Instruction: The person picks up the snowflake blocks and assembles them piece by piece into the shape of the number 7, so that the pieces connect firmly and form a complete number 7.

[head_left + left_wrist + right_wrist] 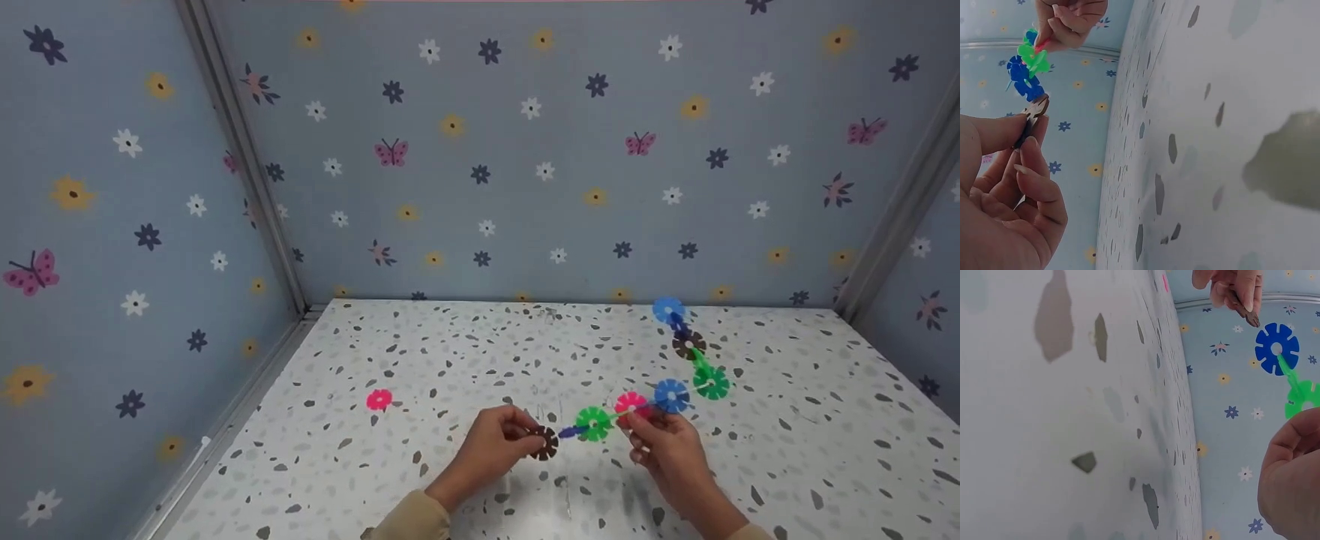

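Observation:
My left hand (495,442) pinches a brown notched disc (544,444) between thumb and fingers. Beside it is the dark blue disc (1277,349) at the near end of a chain of interlocking discs; whether the two touch I cannot tell. From the blue one the chain runs to a light green disc (593,424) and a pink disc (631,406), which my right hand (675,450) pinches. Further along come a lighter blue disc (671,396), a green disc (711,382), another brown disc (688,344) and a blue disc (668,310) at the far end.
A single pink disc (379,399) lies on the speckled white tabletop (450,352), left of both hands. Walls with a flower and butterfly pattern (510,187) enclose the table at the back and both sides.

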Demonstrator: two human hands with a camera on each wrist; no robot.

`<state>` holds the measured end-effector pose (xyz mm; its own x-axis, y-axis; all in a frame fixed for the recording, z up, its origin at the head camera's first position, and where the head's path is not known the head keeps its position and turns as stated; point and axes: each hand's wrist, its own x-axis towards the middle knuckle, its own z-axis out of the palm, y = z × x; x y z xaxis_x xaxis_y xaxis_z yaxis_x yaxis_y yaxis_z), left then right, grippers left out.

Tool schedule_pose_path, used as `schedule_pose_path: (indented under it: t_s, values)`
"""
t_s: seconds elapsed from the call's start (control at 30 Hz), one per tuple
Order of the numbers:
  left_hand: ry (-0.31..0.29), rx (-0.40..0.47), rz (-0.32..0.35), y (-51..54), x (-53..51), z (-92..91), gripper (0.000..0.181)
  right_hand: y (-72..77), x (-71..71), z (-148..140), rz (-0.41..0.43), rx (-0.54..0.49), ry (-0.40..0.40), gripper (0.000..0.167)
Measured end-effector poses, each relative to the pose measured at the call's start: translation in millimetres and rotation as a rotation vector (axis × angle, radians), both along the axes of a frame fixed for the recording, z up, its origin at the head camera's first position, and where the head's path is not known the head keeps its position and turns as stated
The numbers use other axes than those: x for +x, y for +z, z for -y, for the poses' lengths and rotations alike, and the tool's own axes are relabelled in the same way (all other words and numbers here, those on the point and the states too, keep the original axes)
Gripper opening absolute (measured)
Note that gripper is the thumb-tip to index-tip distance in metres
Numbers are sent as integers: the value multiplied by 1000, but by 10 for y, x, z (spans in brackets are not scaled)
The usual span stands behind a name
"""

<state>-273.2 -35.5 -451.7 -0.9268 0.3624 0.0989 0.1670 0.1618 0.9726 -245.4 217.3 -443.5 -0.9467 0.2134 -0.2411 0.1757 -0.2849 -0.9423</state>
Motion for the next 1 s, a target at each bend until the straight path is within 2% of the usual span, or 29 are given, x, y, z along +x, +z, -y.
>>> schedule_pose_path:
  t_s: [0.3,0.53,0.67,0.8,1.0]
  values:
    - [-25,42,-40,13,38,-69,10,-3,23,48,-45,7,33,15]
    - [9,66,-92,11,97,-130,11,36,52,40,-84,4,42,4]
    - [31,71,-112,-49,116,-164,11,48,64,60,-102,11,43,5]
    - [32,84,-98,-113,122,-169,11,48,65,63,-108,34,57,5]
    - [-12,101,-102,-84,143,-184,12,39,66,3,-84,57,64,8]
